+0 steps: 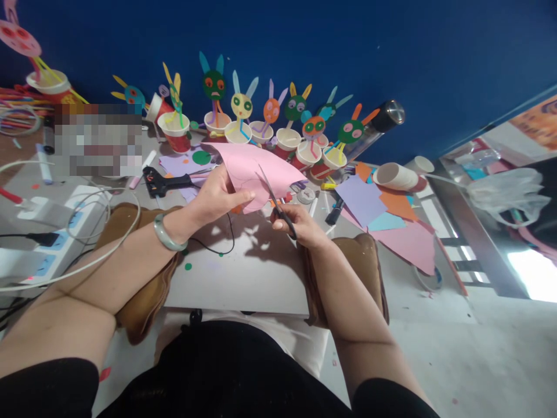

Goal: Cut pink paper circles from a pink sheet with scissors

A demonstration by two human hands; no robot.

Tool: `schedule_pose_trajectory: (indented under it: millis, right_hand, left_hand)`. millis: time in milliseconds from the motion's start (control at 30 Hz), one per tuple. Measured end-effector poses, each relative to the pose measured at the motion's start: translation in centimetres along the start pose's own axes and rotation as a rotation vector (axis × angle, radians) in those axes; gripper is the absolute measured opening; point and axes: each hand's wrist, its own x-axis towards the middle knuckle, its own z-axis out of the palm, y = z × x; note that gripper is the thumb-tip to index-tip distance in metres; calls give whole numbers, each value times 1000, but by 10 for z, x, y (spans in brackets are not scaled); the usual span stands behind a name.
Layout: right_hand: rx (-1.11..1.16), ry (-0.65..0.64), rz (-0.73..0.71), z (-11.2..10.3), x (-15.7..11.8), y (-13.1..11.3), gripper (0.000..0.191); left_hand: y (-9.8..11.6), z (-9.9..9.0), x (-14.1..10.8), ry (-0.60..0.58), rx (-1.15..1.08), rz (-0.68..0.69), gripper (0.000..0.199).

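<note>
A sheet of pink paper point(256, 165) is pinched in my left hand point(221, 194), thumb on top and the other fingers behind it. Faint curved outlines show on the sheet. My right hand point(300, 223) is closed round the dark handles of a pair of scissors point(278, 208). Their blades point up and left and lie against the paper's right part, close to a cut edge. Both hands are held above the white tabletop point(243, 284). Beyond the paper stand several paper cups point(288, 140) with paper animal faces on coloured stems.
A black glue gun point(165, 183) lies left of the paper, near a power strip point(52, 249) with cables. Coloured paper sheets point(359, 197) and stacked cups point(394, 176) are at right. A tall bottle point(387, 116) leans at the blue wall. Brown cushions point(359, 261) flank the front edge.
</note>
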Motion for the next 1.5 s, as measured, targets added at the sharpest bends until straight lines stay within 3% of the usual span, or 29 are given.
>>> schedule_pose_trajectory:
  millis: [400,1133,1500]
  right_hand:
    - [3,12,-11,1,1,-1,61]
    - [-11,10,-7,-1,1,3,61]
    - [-14,21,11,-1,1,3,60]
  left_hand:
    - [-12,-4,1,-26,-15,73,58]
    - [-3,-1,-1,-7,-130,-46,52]
    - [-3,-3,1,-11,-125,-48,60]
